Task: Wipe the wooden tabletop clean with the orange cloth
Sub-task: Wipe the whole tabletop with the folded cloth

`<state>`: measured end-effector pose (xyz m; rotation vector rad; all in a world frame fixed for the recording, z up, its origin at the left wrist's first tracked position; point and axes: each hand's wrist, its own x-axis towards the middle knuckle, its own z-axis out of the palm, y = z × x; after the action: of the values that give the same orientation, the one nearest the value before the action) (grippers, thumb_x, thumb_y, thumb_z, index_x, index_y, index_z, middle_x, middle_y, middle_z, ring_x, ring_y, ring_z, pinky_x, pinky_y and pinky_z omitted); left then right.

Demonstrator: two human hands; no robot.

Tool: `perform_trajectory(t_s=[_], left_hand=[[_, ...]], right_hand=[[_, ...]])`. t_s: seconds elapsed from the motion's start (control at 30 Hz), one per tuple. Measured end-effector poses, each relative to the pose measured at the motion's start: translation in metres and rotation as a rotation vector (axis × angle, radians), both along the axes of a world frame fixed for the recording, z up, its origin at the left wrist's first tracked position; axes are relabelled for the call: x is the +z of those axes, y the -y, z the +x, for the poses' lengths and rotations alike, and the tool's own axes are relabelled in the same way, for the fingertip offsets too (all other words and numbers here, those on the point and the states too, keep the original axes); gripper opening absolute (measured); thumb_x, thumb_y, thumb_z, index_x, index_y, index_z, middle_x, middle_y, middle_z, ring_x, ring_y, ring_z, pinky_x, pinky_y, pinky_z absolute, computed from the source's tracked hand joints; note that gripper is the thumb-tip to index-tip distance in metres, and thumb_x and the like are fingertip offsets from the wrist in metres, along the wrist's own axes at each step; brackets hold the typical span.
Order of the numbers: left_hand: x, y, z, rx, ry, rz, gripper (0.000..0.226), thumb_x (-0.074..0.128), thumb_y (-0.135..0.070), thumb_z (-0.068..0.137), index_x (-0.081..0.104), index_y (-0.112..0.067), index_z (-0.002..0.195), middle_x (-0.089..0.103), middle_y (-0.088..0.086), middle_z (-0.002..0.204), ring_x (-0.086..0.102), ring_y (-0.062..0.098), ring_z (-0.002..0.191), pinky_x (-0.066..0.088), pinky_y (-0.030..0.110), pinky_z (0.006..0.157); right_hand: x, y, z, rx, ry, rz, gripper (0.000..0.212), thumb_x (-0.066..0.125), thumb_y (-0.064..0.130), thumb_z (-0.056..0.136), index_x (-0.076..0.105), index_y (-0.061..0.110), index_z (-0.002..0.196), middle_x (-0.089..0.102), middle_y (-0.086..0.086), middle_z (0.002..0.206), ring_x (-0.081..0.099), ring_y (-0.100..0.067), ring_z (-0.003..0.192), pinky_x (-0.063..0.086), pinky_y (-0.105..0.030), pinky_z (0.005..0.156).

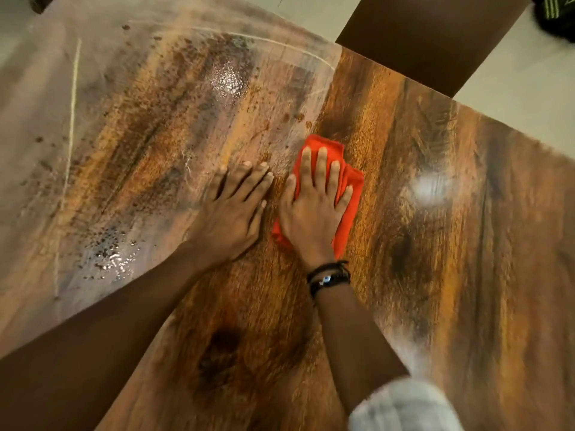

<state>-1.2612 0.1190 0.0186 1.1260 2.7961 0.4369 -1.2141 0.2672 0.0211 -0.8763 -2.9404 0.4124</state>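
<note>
The wooden tabletop [435,244] fills most of the head view. Its left half is hazy with a pale film, dark specks and wet patches [227,77]; its right half shows clean, dark grain. The orange cloth [350,181] lies bunched near the middle, at the border of the two halves. My right hand [314,209] presses flat on the cloth with fingers spread, a black bracelet on its wrist. My left hand [233,209] rests flat on the bare wood just left of it, holding nothing.
A dark brown panel [435,38] stands beyond the table's far edge at the upper right. A black item [557,17] lies on the pale floor in the top right corner. Another wet, speckled patch [112,253] sits near the left forearm.
</note>
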Motion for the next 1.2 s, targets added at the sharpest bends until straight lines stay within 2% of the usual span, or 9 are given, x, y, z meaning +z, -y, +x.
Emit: perform_trajectory(t_s=[0.2, 0.37, 0.47, 0.63, 0.73, 0.83, 1.03, 1.2], left_hand=[[0.0, -0.002, -0.002, -0.016, 0.011, 0.005, 0.056, 0.02, -0.039, 0.104, 0.028, -0.017, 0.155, 0.024, 0.001, 0.163, 0.013, 0.021, 0.152, 0.006, 0.052, 0.122], [0.002, -0.001, 0.0, -0.018, 0.041, 0.011, 0.057, 0.017, -0.04, 0.104, 0.026, -0.017, 0.156, 0.023, 0.002, 0.163, 0.012, 0.022, 0.152, 0.002, 0.051, 0.123], [0.004, 0.002, 0.0, -0.024, 0.054, 0.037, 0.058, 0.019, -0.037, 0.102, 0.03, -0.015, 0.154, 0.028, 0.004, 0.162, 0.017, 0.024, 0.151, 0.005, 0.052, 0.122], [0.009, 0.013, 0.008, -0.012, 0.017, 0.226, 0.043, 0.037, -0.028, 0.1, 0.061, -0.007, 0.129, 0.06, 0.01, 0.137, 0.053, 0.028, 0.129, 0.034, 0.049, 0.111], [0.01, 0.034, 0.021, -0.027, -0.009, 0.266, 0.037, 0.044, -0.024, 0.099, 0.064, -0.005, 0.124, 0.065, 0.011, 0.128, 0.058, 0.028, 0.121, 0.04, 0.049, 0.106], [0.005, 0.062, 0.037, -0.027, -0.037, 0.278, 0.037, 0.047, -0.021, 0.098, 0.063, -0.004, 0.127, 0.063, 0.013, 0.13, 0.056, 0.03, 0.124, 0.039, 0.05, 0.109], [0.004, 0.074, 0.05, -0.031, -0.032, 0.15, 0.045, 0.038, -0.027, 0.1, 0.055, -0.006, 0.136, 0.054, 0.012, 0.142, 0.045, 0.029, 0.136, 0.029, 0.049, 0.116], [0.003, 0.073, 0.052, -0.012, -0.035, 0.123, 0.045, 0.039, -0.027, 0.1, 0.053, -0.008, 0.139, 0.052, 0.01, 0.144, 0.041, 0.027, 0.138, 0.027, 0.051, 0.117]], right_hand=[[0.006, -0.056, -0.083, -0.035, 0.024, -0.065, 0.059, 0.024, 0.046, 0.107, 0.008, 0.031, 0.162, -0.001, 0.002, 0.17, -0.002, -0.024, 0.157, -0.004, -0.06, 0.122], [0.01, -0.046, -0.073, -0.026, 0.063, -0.059, 0.059, 0.023, 0.045, 0.108, 0.006, 0.03, 0.162, -0.003, 0.002, 0.17, -0.004, -0.024, 0.157, -0.005, -0.06, 0.123], [0.01, -0.017, -0.04, -0.009, 0.066, -0.044, 0.059, 0.025, 0.045, 0.107, 0.007, 0.031, 0.162, -0.002, 0.002, 0.17, -0.002, -0.022, 0.157, -0.003, -0.059, 0.123], [0.006, 0.076, 0.067, -0.005, 0.001, 0.031, 0.06, 0.028, 0.045, 0.104, 0.015, 0.032, 0.161, 0.006, 0.003, 0.17, 0.003, -0.019, 0.157, 0.003, -0.058, 0.123], [0.008, 0.143, 0.148, 0.033, 0.018, 0.007, 0.06, 0.032, 0.045, 0.105, 0.016, 0.033, 0.161, 0.007, 0.005, 0.17, 0.003, -0.018, 0.157, 0.005, -0.057, 0.124], [0.005, 0.169, 0.188, 0.059, 0.024, 0.026, 0.059, 0.034, 0.044, 0.103, 0.023, 0.032, 0.16, 0.014, 0.005, 0.169, 0.011, -0.019, 0.156, 0.012, -0.059, 0.121], [0.005, 0.131, 0.141, 0.052, 0.061, 0.002, 0.059, 0.026, 0.047, 0.106, 0.01, 0.034, 0.161, 0.0, 0.007, 0.17, -0.005, -0.018, 0.157, -0.001, -0.061, 0.123], [0.004, 0.06, 0.054, -0.035, -0.005, -0.043, 0.06, 0.02, 0.048, 0.105, 0.011, 0.031, 0.162, 0.002, 0.003, 0.17, -0.003, -0.022, 0.157, -0.003, -0.061, 0.122]])
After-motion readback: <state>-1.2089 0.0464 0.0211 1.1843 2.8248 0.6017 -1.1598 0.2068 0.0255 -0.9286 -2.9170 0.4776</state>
